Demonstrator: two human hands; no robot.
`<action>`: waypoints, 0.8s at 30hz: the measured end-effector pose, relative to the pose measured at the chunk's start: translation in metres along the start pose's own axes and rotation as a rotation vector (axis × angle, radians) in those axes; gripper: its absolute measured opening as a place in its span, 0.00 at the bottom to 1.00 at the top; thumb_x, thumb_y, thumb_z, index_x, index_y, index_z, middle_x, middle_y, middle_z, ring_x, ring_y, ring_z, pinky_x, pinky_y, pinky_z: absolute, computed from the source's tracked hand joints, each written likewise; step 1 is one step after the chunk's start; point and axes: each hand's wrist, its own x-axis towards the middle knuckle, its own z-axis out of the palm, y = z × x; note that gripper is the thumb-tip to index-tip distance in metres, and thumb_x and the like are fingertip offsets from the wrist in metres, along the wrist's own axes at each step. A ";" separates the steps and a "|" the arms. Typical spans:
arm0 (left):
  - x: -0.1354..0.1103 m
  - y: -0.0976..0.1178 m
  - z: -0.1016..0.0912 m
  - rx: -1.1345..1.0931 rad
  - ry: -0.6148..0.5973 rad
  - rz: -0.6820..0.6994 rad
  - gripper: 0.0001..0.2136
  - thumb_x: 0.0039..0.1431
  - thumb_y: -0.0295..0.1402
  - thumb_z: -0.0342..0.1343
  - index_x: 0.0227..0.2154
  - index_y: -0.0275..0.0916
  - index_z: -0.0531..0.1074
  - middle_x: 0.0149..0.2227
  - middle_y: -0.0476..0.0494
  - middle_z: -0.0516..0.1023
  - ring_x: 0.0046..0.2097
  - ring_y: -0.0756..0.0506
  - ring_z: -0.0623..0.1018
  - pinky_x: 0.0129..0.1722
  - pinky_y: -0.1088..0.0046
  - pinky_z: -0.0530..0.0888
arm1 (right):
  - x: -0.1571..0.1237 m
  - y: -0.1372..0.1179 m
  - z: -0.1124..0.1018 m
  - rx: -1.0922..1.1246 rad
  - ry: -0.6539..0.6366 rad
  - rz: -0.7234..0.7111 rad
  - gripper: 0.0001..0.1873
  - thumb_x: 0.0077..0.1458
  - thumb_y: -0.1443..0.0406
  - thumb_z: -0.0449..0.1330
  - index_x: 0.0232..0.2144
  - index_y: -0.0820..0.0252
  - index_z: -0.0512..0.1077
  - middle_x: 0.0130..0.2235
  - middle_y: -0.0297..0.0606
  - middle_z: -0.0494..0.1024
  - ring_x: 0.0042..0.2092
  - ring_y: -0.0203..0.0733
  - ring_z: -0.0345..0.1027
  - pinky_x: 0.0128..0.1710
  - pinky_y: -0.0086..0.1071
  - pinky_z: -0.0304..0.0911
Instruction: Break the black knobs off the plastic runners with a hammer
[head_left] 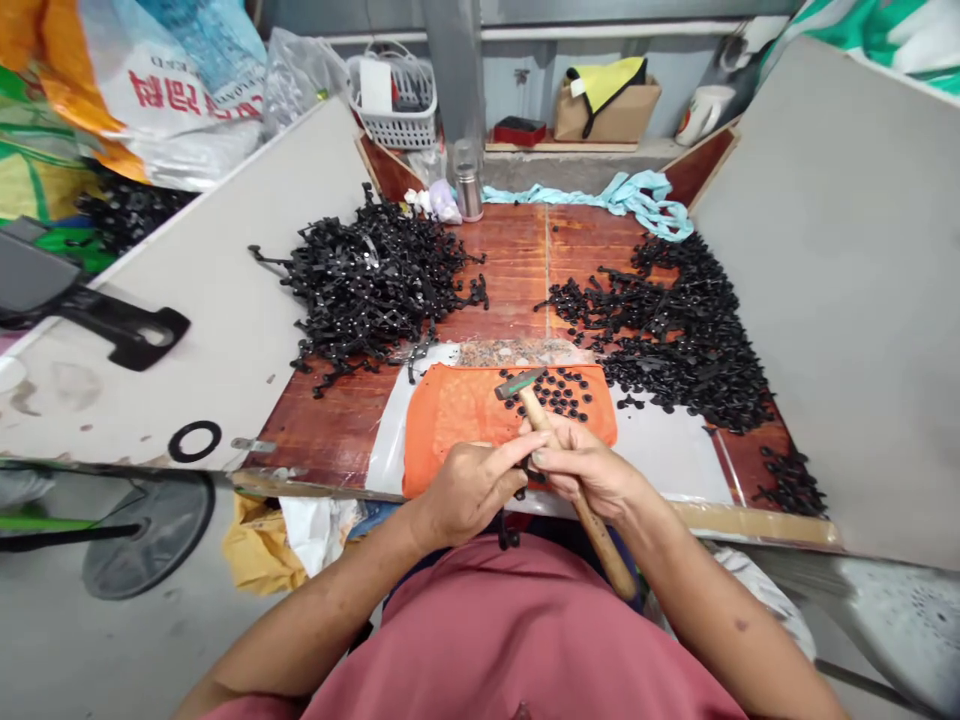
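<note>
My left hand (474, 488) is closed around a black plastic part (509, 538), whose lower end hangs below the fingers. Its fingertips meet those of my right hand (589, 468), so the part's upper end is mostly hidden. In my right hand lies a hammer (534, 407), its green-marked metal head pointing away from me and its wooden handle slanting back under the palm. My right thumb and forefinger also pinch near the black part. Beneath both hands is an orange cloth (450, 410), with several small round black pieces (564, 392) spread near the hammer head.
A tangled heap of black parts (367, 285) lies left on the wooden table (502, 270); another black pile (690, 345) lies right. Grey side boards (847, 270) flank the table. At the back stand a metal flask (469, 190), a white basket (397, 128) and a blue cloth strip (630, 190).
</note>
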 end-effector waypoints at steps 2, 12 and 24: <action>0.003 -0.004 -0.003 -0.057 0.034 -0.153 0.17 0.72 0.36 0.45 0.55 0.40 0.74 0.28 0.49 0.79 0.27 0.50 0.75 0.32 0.76 0.71 | -0.002 0.002 -0.002 -0.051 0.130 -0.051 0.28 0.45 0.55 0.75 0.43 0.57 0.69 0.27 0.25 0.73 0.15 0.23 0.47 0.12 0.22 0.43; 0.072 -0.098 -0.046 -0.161 0.112 -0.488 0.13 0.65 0.44 0.48 0.42 0.40 0.70 0.39 0.47 0.75 0.42 0.45 0.73 0.45 0.70 0.70 | -0.034 0.022 -0.066 -0.555 0.615 -0.289 0.17 0.55 0.56 0.65 0.43 0.58 0.73 0.30 0.32 0.75 0.31 0.40 0.68 0.33 0.32 0.67; 0.086 -0.125 -0.036 0.143 -0.092 -0.466 0.12 0.66 0.41 0.42 0.32 0.42 0.66 0.34 0.46 0.74 0.39 0.43 0.73 0.40 0.68 0.67 | -0.041 0.048 -0.088 -0.638 0.634 -0.190 0.17 0.58 0.54 0.63 0.46 0.57 0.73 0.31 0.31 0.73 0.34 0.42 0.67 0.37 0.33 0.63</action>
